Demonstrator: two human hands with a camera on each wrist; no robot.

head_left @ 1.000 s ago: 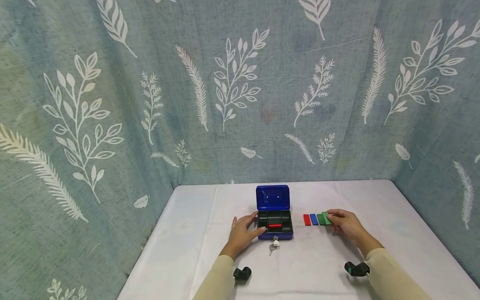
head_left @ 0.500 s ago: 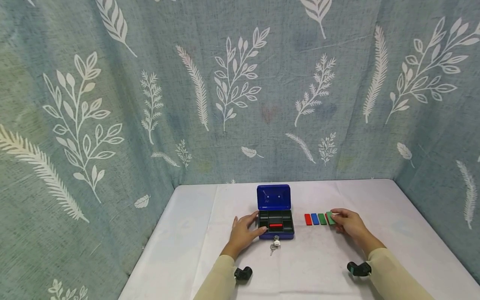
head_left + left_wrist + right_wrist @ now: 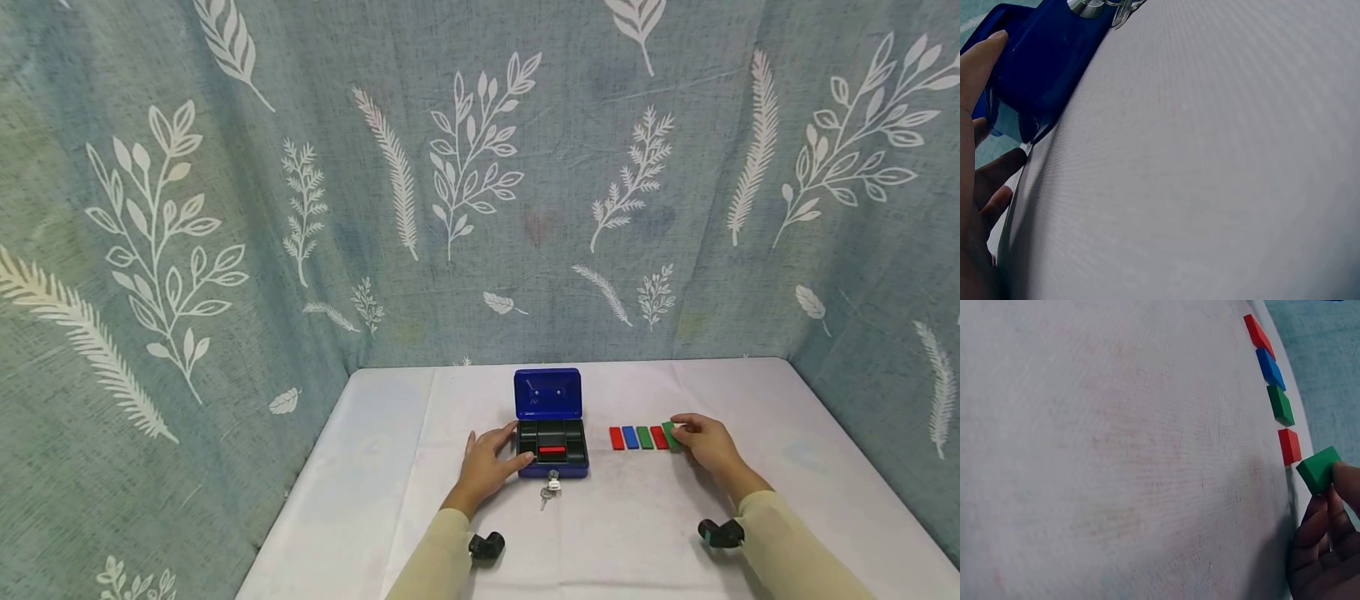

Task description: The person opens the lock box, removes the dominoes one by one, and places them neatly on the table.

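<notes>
On the table stands a small blue cash box (image 3: 552,472) with its lid (image 3: 548,395) raised and a black compartment tray (image 3: 530,433) inside. A red block (image 3: 552,450) lies in the tray's front middle compartment. My left hand (image 3: 485,469) rests at the box's left side, thumb on its front rim and fingers spread along the side. Between thumb and fingertips my right hand (image 3: 708,446) pinches a green block (image 3: 1319,470), tilted, at the right end of a row. That row runs red block (image 3: 617,438), blue block (image 3: 631,437), green block (image 3: 646,437), red block (image 3: 659,437).
Keys (image 3: 547,496) hang from the lock at the box's front and lie on the white tablecloth (image 3: 600,533). A leaf-patterned curtain (image 3: 480,183) rises behind the table and along both sides. Black wrist cameras (image 3: 487,547) sit on both forearms.
My right hand has shifted slightly right with the green block, uncovering the red block at the row's right end. My left hand stays at the box.
</notes>
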